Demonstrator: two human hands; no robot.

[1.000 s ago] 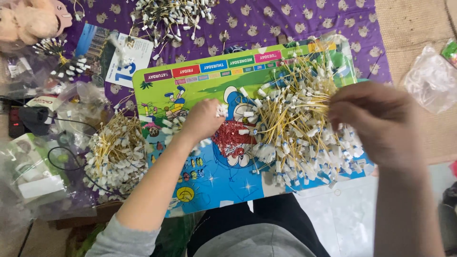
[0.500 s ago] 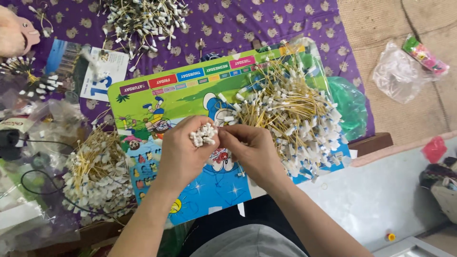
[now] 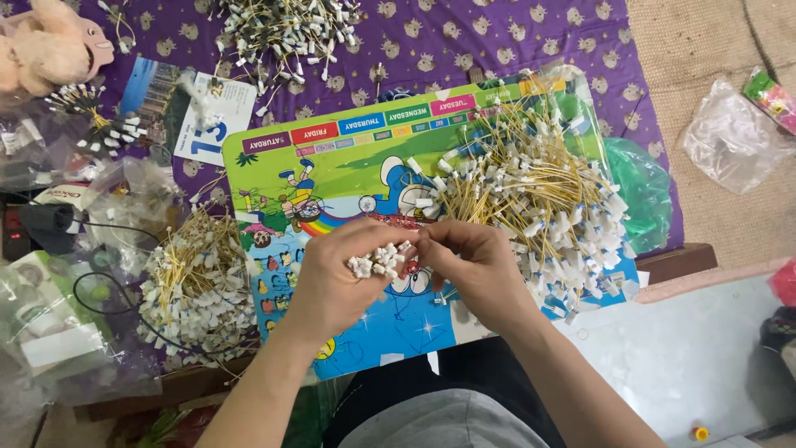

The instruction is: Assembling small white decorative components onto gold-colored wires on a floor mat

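Left hand [image 3: 336, 286] has a closed grip on a small bunch of white-tipped tags [image 3: 377, 261]; right hand [image 3: 473, 265] pinches that same bunch, fingers touching, right over the colourful cartoon board [image 3: 332, 178]. Right of the hands on the board, a big heap of yellow-stringed tags [image 3: 539, 203]; left of the board, another tag pile [image 3: 195, 282].

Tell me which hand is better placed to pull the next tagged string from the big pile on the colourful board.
Right, probably. The right hand lies beside the big pile of tagged strings on the colourful board, while the left hand grips a bunch of white tags, farther from it.
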